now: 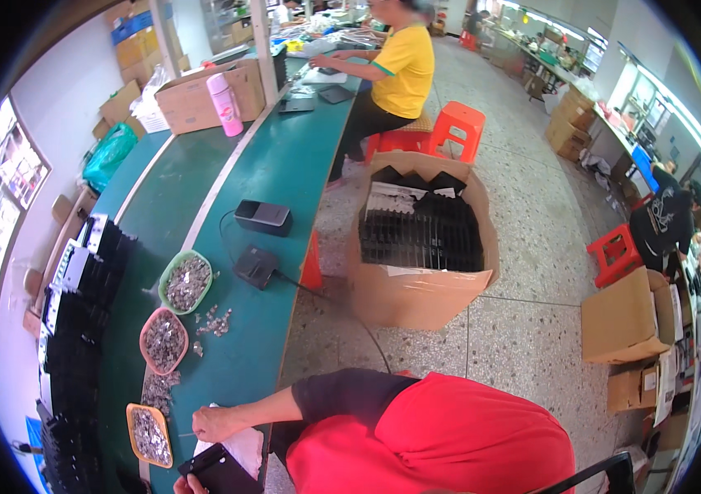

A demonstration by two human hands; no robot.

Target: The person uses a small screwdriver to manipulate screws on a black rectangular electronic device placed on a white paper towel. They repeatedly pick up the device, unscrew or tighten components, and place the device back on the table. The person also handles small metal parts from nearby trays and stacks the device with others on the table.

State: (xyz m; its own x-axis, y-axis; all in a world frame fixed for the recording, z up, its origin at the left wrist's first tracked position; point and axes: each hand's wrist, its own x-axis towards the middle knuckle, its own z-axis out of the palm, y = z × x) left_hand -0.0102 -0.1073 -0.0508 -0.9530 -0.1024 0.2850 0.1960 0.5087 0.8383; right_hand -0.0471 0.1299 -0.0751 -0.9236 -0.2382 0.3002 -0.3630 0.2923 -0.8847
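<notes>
At the near end of the green workbench, my left hand (190,486) grips a flat black panel (220,471) by its edge; only part of this hand shows. The panel lies tilted over a white pad (245,447). Just above it, my right hand (214,422) has its fingers pinched together, and whatever they hold is too small to name. Nearest to that hand is an orange basket (131,428) of small silvery metal pieces. A pink basket (144,347) and a green basket (164,301) with similar pieces stand farther along. Loose pieces (215,322) lie beside them.
Two black box-shaped devices (263,217), one with a cable, sit on the bench. Black parts (79,329) are stacked along the left. Right of the bench stands a carton (425,305) of black panels. Beyond sits a co-worker in yellow (406,70); a pink bottle (224,105) stands far off.
</notes>
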